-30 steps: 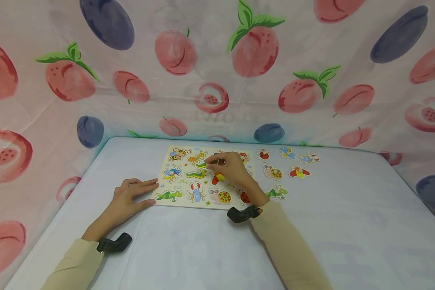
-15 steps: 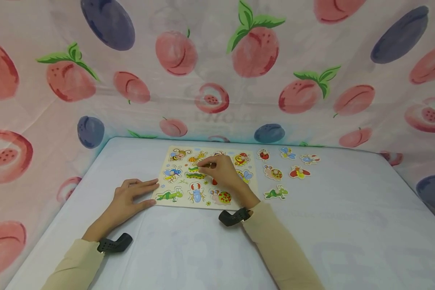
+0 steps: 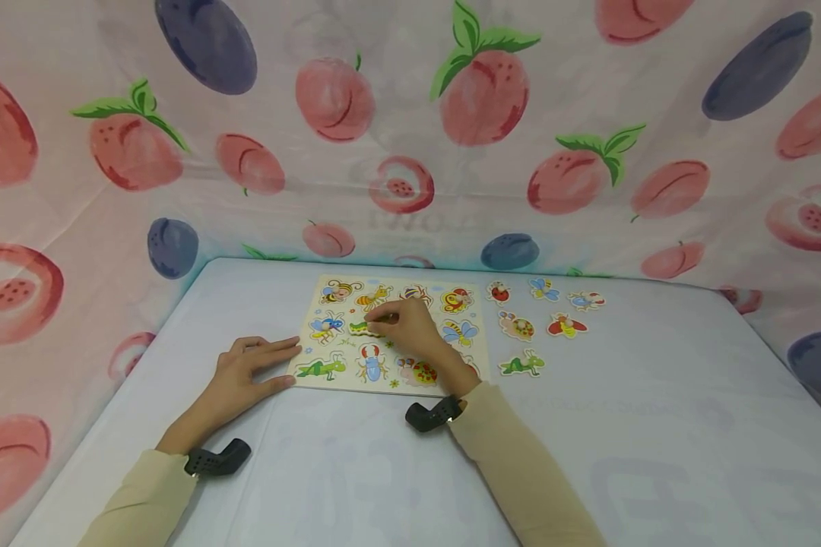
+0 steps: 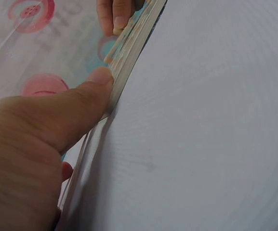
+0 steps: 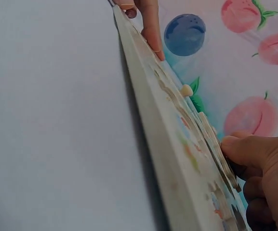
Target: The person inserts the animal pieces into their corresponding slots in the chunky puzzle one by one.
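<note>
A cream puzzle board [image 3: 347, 387] printed with insects lies flat on the table. My left hand [image 3: 249, 372] rests at its left edge, fingers extended, with the thumb [image 4: 98, 84] against the board's side in the left wrist view. My right hand [image 3: 413, 330] is over the middle row, thumb and fingertips pinching a green caterpillar puzzle piece [image 3: 359, 328]. In the right wrist view this piece [image 5: 215, 144] sits at the board's surface; whether it is seated in its recess cannot be told. The fingers hide part of it. A knobbed mosquito piece [image 3: 326, 328] lies in the board to its left.
Loose pieces lie right of the board: a ladybug [image 3: 499, 292], a dragonfly [image 3: 543, 289], a beetle [image 3: 586, 300], a snail [image 3: 516, 325], a red-winged insect [image 3: 567, 325] and a grasshopper [image 3: 522, 363]. A fruit-patterned cloth [image 3: 451, 205] rises behind the white table [image 3: 356, 471].
My right hand has moved left and slightly down over the board with the caterpillar piece, bringing it onto the printed caterpillar. The left hand has stayed at the board's edge.
</note>
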### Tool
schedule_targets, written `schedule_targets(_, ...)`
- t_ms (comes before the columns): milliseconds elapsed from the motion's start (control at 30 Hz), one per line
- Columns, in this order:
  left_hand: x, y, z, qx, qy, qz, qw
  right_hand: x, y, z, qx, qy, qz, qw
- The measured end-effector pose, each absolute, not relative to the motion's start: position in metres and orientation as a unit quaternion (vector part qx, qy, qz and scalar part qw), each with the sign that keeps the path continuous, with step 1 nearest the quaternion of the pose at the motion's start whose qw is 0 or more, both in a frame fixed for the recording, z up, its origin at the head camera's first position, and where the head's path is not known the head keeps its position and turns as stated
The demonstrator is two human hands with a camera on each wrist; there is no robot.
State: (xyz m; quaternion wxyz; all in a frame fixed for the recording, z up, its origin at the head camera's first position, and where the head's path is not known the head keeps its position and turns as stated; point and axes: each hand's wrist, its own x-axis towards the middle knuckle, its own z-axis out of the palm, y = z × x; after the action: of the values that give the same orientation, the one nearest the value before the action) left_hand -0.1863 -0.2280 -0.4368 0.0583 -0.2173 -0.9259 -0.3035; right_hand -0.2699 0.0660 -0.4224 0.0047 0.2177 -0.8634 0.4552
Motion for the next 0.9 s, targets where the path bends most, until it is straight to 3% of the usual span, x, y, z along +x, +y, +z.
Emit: schedule_targets(900, -0.1872, -0.2279, -0.4372, -0.216, -0.929, -0.294, 0.059, -0.2696, 0.067, -0.4264, 0.211, -0.883, 0.419, 0.014)
